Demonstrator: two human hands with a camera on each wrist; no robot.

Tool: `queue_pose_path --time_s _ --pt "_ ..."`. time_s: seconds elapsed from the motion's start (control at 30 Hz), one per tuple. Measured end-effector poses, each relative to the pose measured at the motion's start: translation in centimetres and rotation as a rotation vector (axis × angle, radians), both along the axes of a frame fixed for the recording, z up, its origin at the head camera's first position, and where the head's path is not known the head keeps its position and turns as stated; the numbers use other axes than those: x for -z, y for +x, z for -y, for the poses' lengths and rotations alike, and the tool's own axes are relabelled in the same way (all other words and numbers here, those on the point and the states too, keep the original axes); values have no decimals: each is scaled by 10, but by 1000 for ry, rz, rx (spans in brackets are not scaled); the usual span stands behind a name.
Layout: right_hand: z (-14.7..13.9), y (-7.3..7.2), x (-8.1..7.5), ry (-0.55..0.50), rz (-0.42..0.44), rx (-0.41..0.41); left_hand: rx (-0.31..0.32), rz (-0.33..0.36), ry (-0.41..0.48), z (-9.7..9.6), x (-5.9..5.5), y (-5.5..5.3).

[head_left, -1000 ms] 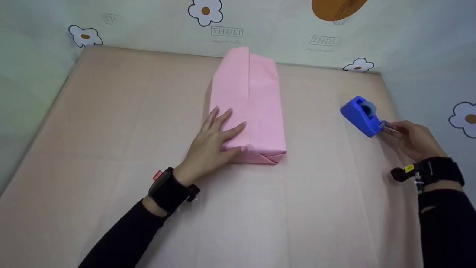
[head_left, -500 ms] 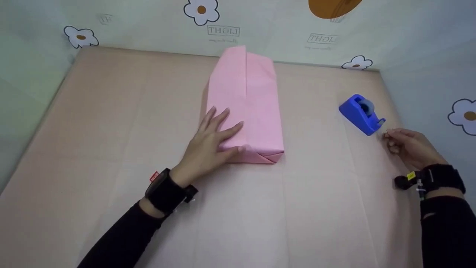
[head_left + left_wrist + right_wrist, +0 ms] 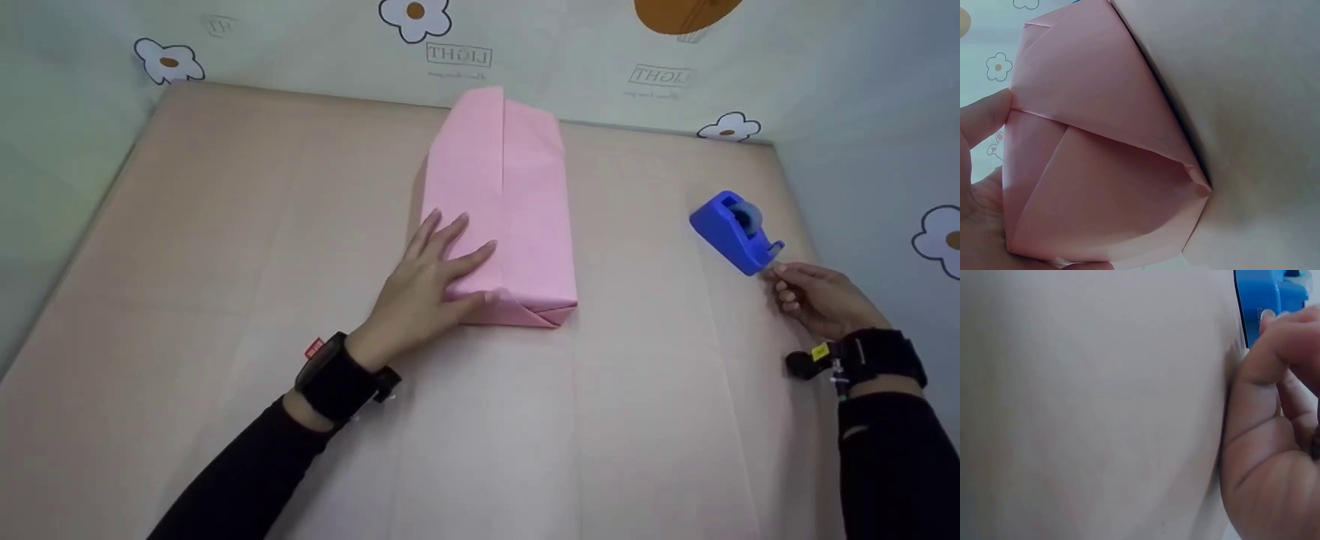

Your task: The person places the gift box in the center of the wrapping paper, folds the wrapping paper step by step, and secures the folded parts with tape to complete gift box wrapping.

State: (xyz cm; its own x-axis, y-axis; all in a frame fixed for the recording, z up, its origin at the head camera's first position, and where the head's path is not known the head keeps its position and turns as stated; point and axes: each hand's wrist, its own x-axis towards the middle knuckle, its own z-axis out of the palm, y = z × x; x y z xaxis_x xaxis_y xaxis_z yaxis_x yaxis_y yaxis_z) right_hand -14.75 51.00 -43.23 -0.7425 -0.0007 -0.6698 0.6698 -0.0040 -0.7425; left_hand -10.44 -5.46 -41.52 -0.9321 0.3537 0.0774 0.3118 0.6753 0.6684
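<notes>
A box-like package wrapped in pink paper [image 3: 534, 225] lies on the table, a lengthwise seam down its top. My left hand [image 3: 421, 291] rests on its near left part with fingers spread and straight. In the left wrist view, folded flaps of the pink paper [image 3: 1089, 84] cover the package's near end, and the thumb touches its top edge. To the right stands a blue tape dispenser [image 3: 726, 234] carrying a roll of clear tape [image 3: 747, 217]. Right beside its cutter end, my right hand [image 3: 834, 301] pinches the end of the clear tape between thumb and forefinger.
A pale cloth with folds covers the table [image 3: 225, 225]. Light curtains with printed flowers [image 3: 555, 45] border the back and both sides. The package's far end sits close to the back curtain, and the dispenser stands near the table's right edge.
My right hand drew back from the dispenser's cutter end with the tape, then came slightly closer to it again. The left hand and the package stay in place; the head view shifts slightly.
</notes>
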Motion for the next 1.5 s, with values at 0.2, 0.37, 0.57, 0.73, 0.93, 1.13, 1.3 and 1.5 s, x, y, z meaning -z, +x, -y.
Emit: queue_pose_path --time_s 0.2,0.37,0.57,0.73,0.93,1.13,1.3,1.5 --pt "0 -2 6 56 -8 -42 -5 0 1 -1 2 -3" --pt "14 15 -6 140 -72 -188 -1 -14 2 -8 5 -4" --pt "109 61 -42 282 -425 -288 33 -31 -3 -22 4 -6" --pt "191 83 -54 83 -657 -398 29 -24 -20 -26 2 -6" --pt "240 78 -49 -191 -717 -508 33 -1 -36 -33 -1 -7" --pt "253 74 -44 -296 -663 -502 44 7 -45 -44 -3 -8" --pt "257 73 -42 -297 -657 -483 52 -6 -53 -50 -4 -8" --pt "260 74 -40 -295 -647 -466 49 2 -48 -55 -5 -8"
